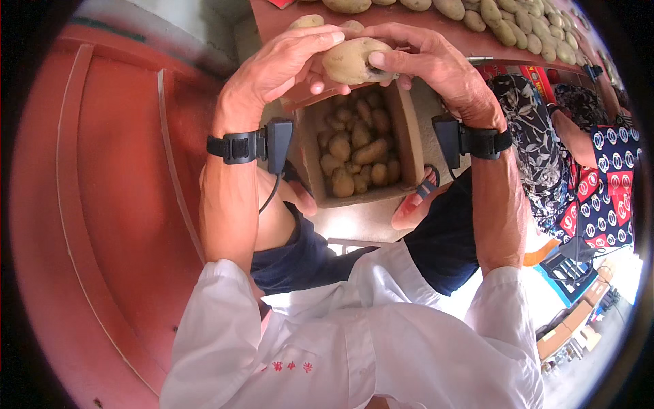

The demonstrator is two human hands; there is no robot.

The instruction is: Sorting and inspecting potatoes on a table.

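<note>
A pale brown potato (347,61) with a dark blemish is held up between both hands. My right hand (426,59) grips its right end, thumb pressed beside the blemish. Around the potato's left end curls my left hand (286,61), its thumb on top and fingertips showing underneath. Below the hands, an open cardboard box (410,138) stands on the floor between the feet, with many loose potatoes (360,135) inside. Just behind the left hand, another potato (306,21) lies near the table's edge.
A red tabletop (424,33) runs across the far side, with many potatoes (526,25) spread along it. To the left rises a red wooden panel (127,168). A person in patterned clothing (531,148) sits close on the right. Cardboard boxes (564,327) lie farther back.
</note>
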